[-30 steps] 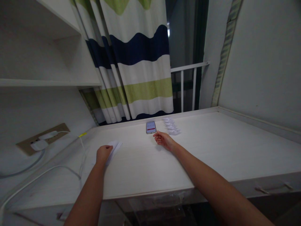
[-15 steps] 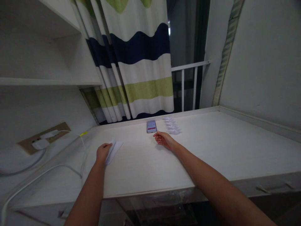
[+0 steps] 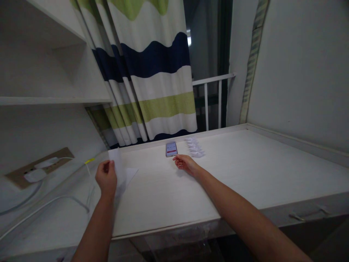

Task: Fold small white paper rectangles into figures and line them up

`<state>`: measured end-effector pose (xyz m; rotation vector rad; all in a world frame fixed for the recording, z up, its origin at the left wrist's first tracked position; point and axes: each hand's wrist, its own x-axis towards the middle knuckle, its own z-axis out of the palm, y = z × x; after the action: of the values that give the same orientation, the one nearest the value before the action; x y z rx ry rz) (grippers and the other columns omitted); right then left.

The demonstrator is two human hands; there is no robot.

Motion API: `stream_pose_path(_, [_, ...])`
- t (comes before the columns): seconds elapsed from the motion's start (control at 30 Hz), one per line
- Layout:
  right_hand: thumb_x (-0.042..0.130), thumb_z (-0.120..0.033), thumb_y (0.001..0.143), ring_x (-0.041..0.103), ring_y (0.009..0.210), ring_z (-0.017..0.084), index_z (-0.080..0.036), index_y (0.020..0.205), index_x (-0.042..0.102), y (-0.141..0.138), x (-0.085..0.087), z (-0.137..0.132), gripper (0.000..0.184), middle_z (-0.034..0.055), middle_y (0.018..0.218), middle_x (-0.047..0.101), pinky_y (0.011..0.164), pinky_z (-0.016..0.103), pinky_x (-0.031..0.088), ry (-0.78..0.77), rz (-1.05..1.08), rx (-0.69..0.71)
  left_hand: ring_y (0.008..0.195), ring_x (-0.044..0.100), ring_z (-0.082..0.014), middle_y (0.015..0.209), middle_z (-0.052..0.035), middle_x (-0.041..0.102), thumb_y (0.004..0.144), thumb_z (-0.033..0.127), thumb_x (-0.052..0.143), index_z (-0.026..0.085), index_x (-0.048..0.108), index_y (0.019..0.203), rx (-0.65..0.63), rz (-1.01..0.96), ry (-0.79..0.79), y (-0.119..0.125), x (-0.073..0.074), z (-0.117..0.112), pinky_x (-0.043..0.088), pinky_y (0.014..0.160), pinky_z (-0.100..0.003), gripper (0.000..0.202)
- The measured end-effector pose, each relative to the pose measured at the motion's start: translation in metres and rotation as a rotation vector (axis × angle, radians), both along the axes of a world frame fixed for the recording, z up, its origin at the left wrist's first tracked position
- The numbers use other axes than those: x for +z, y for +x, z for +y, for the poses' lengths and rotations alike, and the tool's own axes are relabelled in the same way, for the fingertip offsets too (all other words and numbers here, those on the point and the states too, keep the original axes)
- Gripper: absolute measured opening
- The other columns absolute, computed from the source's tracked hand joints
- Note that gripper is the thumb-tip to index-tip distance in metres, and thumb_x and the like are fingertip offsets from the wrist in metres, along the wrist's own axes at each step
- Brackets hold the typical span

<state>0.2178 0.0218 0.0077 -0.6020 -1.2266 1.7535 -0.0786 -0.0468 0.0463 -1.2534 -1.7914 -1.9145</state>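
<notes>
Apparently partway: folded pieces in a row, plain paper at the left

Head view. Near the centre of the frame, just right of the phone (image 3: 171, 149) and lying on the table (image 3: 163, 200): a close row of small white folded pieces (image 3: 195, 148), pointed at the sides, too small for a sure count. Judging by shape, the finished share of the work. Left of centre, by the same judgement, the share yet to be done: a white sheet (image 3: 115, 160) held up at the left hand (image 3: 106, 179), and below it, to the right, more paper (image 3: 132, 174) lying flat on the table, with a corner towards the middle of the frame. Too blurred for telling any creases or layers.

At the left hand: fingers curled, thumb against forefinger, seemingly pinching the sheet by its edge. At the right hand (image 3: 185, 165), near the frame's centre: fingers loosely curled by the phone's lower right corner, nothing visible between them. Impossible to tell whether pressed together at the tips, or touching the phone.
</notes>
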Motion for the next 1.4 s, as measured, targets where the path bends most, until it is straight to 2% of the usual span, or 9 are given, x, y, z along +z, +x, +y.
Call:
stream_pose_path(0.1, [0.059,-0.035,0.068,0.052,0.057,0.008,-0.015,0.072,0.061,0.001,0.004,-0.004,0.021,0.0013,0.063,0.058,0.053,0.02,0.037,0.027,-0.029,-0.058,0.07,0.053,-0.014,0.075,-0.0019,0.057,0.067,0.041,0.049,0.014,0.055,0.081,-0.203,-0.115,-0.033,0.022,0.006,0.008,0.043,0.066,-0.025,0.031])
stream_pose_path(0.33, [0.065,-0.037,0.061,0.056,0.083,0.014,-0.021,0.085,0.061,0.002,0.01,-0.005,0.03,0.0044,0.094,0.062,0.074,0.028,0.04,0.077,0.023,-0.113,0.069,0.052,-0.0136,0.073,-0.0016,0.057,0.067,0.041,0.051,0.014,0.054,0.078,-0.536,-0.223,-0.121,0.094,0.01,0.029,0.041,0.062,-0.022,0.03])
stream_pose_path(0.47, [0.065,-0.039,0.059,0.056,0.074,0.014,-0.017,0.079,0.062,0.003,0.009,-0.002,0.03,0.0045,0.083,0.063,0.07,0.029,0.041,0.136,0.001,-0.104,0.066,0.052,-0.0128,0.07,-0.001,0.057,0.066,0.038,0.053,0.015,0.053,0.073,-0.689,-0.229,-0.127,0.126,0.01,0.043,0.04,0.06,-0.022,0.024])
stream_pose_path(0.57, [0.068,-0.035,0.054,0.054,0.062,0.012,-0.014,0.071,0.062,0.004,0.007,0.003,0.028,0.0024,0.07,0.062,0.061,0.026,0.041,0.176,-0.07,-0.209,0.062,0.051,-0.0117,0.065,0.0,0.055,0.066,0.038,0.054,0.016,0.051,0.067,-0.713,-0.231,-0.145,0.14,0.0,0.049,0.039,0.057,-0.021,0.023])
stream_pose_path(0.7, [0.068,-0.03,0.054,0.046,0.049,0.009,-0.012,0.061,0.06,0.008,0.001,0.014,0.021,-0.0012,0.053,0.056,0.049,0.022,0.035,0.227,-0.179,-0.299,0.053,0.049,-0.0101,0.058,0.003,0.052,0.068,0.043,0.05,0.018,0.048,0.072,-0.744,-0.295,-0.246,0.144,-0.02,0.046,0.037,0.048,-0.019,0.025])
stream_pose_path(0.8, [0.067,-0.028,0.054,0.046,0.048,0.009,-0.012,0.064,0.06,0.011,-0.003,0.018,0.02,-0.0013,0.053,0.056,0.047,0.021,0.033,0.229,-0.195,-0.318,0.047,0.049,-0.0104,0.055,0.0037,0.053,0.061,0.044,0.057,0.019,0.049,0.083,-0.882,-0.318,-0.419,0.141,-0.031,0.043,0.036,0.044,-0.02,0.034])
stream_pose_path(0.87, [0.066,-0.027,0.055,0.048,0.049,0.009,-0.012,0.066,0.061,0.012,-0.005,0.02,0.02,-0.001,0.055,0.057,0.047,0.021,0.034,0.246,-0.2,-0.305,0.047,0.05,-0.0104,0.054,0.003,0.054,0.056,0.044,0.061,0.018,0.05,0.079,-0.915,-0.362,-0.445,0.138,-0.035,0.044,0.036,0.043,-0.02,0.036])
stream_pose_path(1.17, [0.065,-0.016,0.056,0.05,0.048,0.01,-0.015,0.068,0.058,0.012,-0.004,0.016,0.014,-0.0024,0.053,0.056,0.05,0.023,0.041,0.13,-0.196,-0.281,0.039,0.041,-0.0066,0.045,0.0065,0.048,0.053,0.043,0.062,0.019,0.043,0.065,-0.861,-0.361,-0.378,0.131,-0.04,0.055,0.029,0.038,-0.017,0.033])
stream_pose_path(1.4, [0.06,-0.01,0.059,0.051,0.05,0.009,-0.018,0.077,0.061,0.013,0.001,0.01,0.02,-0.0019,0.056,0.059,0.05,0.022,0.041,-0.011,-0.131,-0.287,0.037,0.041,-0.0075,0.045,0.0074,0.048,0.054,0.043,0.061,0.019,0.043,0.075,-0.915,-0.358,-0.382,0.133,-0.036,0.05,0.028,0.038,-0.018,0.036])
